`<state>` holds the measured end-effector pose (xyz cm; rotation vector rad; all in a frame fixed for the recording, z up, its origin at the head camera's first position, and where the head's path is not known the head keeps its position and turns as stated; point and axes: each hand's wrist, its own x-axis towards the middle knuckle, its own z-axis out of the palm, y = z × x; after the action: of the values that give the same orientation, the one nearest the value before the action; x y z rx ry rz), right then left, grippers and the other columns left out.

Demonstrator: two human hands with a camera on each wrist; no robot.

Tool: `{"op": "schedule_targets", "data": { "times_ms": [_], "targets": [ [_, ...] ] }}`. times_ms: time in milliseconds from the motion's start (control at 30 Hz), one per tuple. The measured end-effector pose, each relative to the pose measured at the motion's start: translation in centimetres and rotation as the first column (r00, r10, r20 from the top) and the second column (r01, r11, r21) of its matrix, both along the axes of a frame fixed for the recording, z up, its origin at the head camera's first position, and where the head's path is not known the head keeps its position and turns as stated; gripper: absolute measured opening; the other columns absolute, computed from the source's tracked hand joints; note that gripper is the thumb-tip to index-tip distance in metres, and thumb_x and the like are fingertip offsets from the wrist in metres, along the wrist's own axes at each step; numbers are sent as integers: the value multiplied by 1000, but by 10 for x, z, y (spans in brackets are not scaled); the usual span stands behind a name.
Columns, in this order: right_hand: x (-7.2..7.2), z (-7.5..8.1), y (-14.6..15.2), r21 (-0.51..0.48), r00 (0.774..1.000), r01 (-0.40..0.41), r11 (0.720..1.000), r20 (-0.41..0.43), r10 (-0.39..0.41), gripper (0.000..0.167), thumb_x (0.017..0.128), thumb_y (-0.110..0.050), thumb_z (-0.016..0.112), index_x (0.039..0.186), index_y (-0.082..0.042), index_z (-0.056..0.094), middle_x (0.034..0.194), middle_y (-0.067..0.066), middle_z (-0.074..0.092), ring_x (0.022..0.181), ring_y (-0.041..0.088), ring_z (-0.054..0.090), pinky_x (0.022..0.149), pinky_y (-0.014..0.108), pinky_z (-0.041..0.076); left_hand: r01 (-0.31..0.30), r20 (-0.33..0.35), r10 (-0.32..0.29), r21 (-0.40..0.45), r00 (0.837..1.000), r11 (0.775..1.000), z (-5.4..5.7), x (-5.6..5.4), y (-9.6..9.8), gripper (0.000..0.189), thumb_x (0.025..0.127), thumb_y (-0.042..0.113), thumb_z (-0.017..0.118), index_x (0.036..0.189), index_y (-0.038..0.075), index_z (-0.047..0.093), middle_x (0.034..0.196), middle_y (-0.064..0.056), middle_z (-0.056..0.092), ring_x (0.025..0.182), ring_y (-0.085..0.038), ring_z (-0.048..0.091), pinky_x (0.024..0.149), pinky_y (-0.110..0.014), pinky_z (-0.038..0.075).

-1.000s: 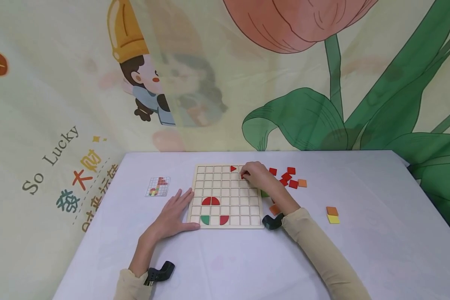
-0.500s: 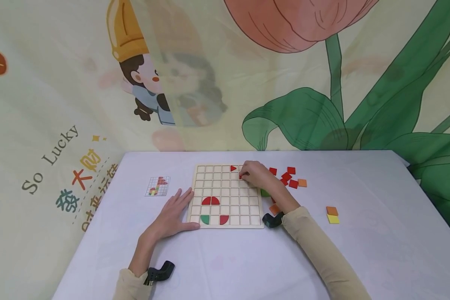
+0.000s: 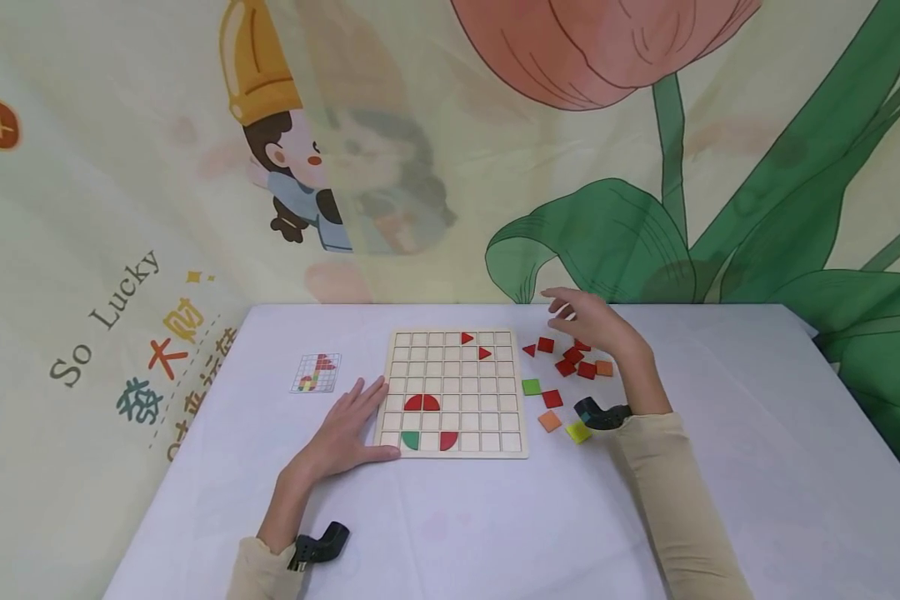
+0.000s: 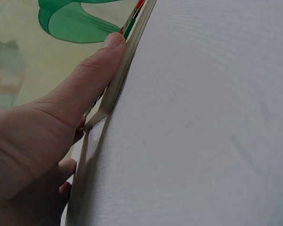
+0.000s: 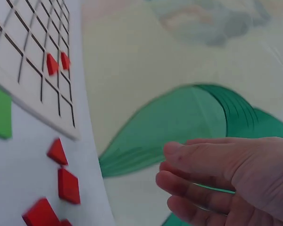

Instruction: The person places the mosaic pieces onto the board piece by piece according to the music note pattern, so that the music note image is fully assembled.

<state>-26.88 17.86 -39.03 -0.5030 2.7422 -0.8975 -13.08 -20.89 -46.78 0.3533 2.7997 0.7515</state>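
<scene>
My left hand rests at the near left corner of the wooden grid board, fingers spread along its side. In the left wrist view the thumb lies on the board's edge. Two red triangles sit in cells near the top right. Lower on the grid are a red half-disc made of two quarter pieces, a green quarter and a red quarter. Above the loose tiles my right hand hovers, holding nothing, its fingers loosely bent.
Right of the board lie several red squares, a red triangle, a green square, orange squares and a yellow-green square. A small pattern card lies to the left. A printed cloth hangs behind the table.
My right hand has let go of the second red triangle, which now lies in its cell, and has moved up and right over the loose tiles. The left hand stays put.
</scene>
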Motion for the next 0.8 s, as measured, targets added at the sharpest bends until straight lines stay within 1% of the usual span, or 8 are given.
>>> {"op": "schedule_targets", "data": {
  "times_ms": [100,233,367,433,567,667,800],
  "targets": [
    [-1,-1,15,-6,1000,-3,1000,1,3,48,94,-8,61,139,1,48,123,23,61,113,38,59,91,48,56,-1,6,1,3,1000,1000,0,0,0,103,74,56,76,155,15,25,163,-6,21,152,-36,6,121,-60,11],
    [-2,-6,20,-25,1000,-20,999,-7,20,42,93,-6,61,133,3,54,123,24,62,111,39,60,90,47,56,-1,4,1,8,1000,1000,0,0,0,103,74,56,76,155,15,26,163,-7,21,152,-36,6,120,-61,11],
    [-4,-11,13,-22,999,-38,999,5,38,40,93,-7,62,132,3,56,126,24,61,112,37,59,90,46,56,1,1,-1,11,1000,1000,0,1,-1,103,74,55,76,155,15,26,163,-7,21,152,-36,6,121,-61,11],
    [-4,-13,8,-8,999,-44,999,25,44,40,93,-7,62,132,2,56,127,23,61,112,36,60,90,45,56,-1,2,1,10,1000,1000,0,1,-1,103,74,55,76,155,15,25,163,-6,21,153,-35,6,121,-60,11],
    [-2,-15,0,28,996,-51,998,75,49,46,92,-9,64,136,-2,53,127,22,60,110,34,60,87,42,58,-3,-6,3,6,1000,1000,0,1,0,104,73,56,76,155,16,25,164,-5,21,153,-34,6,121,-59,11],
    [-1,-17,-5,47,993,-69,997,100,64,50,93,-11,64,140,-3,49,128,22,58,108,32,60,84,39,59,1,-18,-1,8,1000,1000,1,1,0,103,74,56,76,154,15,26,163,-7,21,152,-36,7,120,-61,12],
    [-2,-16,-10,63,988,-94,994,125,85,49,94,-13,63,140,-4,49,129,21,58,105,30,60,85,37,59,3,-10,-3,0,1000,1000,2,1,0,104,74,56,75,155,15,25,163,-7,21,152,-36,6,121,-60,11]
  ]
}}
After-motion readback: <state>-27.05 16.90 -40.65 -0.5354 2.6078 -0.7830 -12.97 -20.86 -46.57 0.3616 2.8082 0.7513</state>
